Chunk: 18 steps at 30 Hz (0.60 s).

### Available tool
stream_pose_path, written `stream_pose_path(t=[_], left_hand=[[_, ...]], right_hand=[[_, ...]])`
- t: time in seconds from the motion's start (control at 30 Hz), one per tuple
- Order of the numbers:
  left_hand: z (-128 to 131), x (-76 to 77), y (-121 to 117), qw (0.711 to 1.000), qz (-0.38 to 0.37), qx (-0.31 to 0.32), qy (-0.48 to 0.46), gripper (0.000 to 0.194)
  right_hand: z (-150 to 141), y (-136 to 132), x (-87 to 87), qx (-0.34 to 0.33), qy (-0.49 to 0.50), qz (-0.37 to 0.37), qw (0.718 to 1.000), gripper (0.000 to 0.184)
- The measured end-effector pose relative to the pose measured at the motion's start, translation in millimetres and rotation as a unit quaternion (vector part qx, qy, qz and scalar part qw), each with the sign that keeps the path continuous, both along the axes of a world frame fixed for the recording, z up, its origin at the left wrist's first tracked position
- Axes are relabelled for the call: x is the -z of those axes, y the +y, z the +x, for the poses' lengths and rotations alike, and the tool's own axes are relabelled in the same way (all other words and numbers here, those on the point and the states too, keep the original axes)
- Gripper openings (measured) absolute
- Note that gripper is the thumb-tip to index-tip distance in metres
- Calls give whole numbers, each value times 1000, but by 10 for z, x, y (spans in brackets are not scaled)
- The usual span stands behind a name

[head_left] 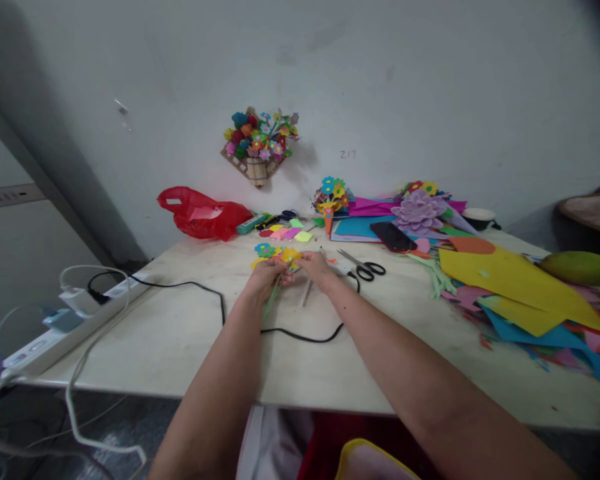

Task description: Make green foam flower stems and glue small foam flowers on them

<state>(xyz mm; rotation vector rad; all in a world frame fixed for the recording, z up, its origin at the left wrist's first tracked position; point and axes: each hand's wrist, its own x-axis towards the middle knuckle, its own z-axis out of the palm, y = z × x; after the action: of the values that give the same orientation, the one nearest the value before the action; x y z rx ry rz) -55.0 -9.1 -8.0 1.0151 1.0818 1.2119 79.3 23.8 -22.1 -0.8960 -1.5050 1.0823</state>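
Observation:
My left hand (271,279) is closed around the green stems (272,299) of a small bunch of craft flowers. A blue flower (265,249) with a yellow centre and several yellow ones show above its fingers. From the right, my right hand (314,267) pinches a yellow flower (291,255) at the top of the bunch. Its fingertips partly cover that flower, and the two hands almost meet. Just below the right hand lies a pale stick (306,293). To its right rest black-handled scissors (365,268), blades pointing up and left.
A black cable (300,335) loops across the table from the white power strip (75,327). Behind are a red plastic bag (205,215), coloured cutouts (293,233) and a phone (393,237). Coloured sheets (520,280) and a green mango-like fruit (577,268) cover the right side.

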Motion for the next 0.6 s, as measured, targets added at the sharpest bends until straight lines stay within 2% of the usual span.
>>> stream_pose_path(t=[0.2,0.43,0.6], left_hand=[[-10,-19,-10,1000,8,3,-1,7],[-15,-38,-15,1000,18,8,-20,4],[-19,-49,-29,1000,3,19,-23,3]], right_hand=[[-3,44,11,-3,-30,32,999,10],[11,81,36,70,-95,99,988,21],[26,48,16,84,-144,117,979,22]])
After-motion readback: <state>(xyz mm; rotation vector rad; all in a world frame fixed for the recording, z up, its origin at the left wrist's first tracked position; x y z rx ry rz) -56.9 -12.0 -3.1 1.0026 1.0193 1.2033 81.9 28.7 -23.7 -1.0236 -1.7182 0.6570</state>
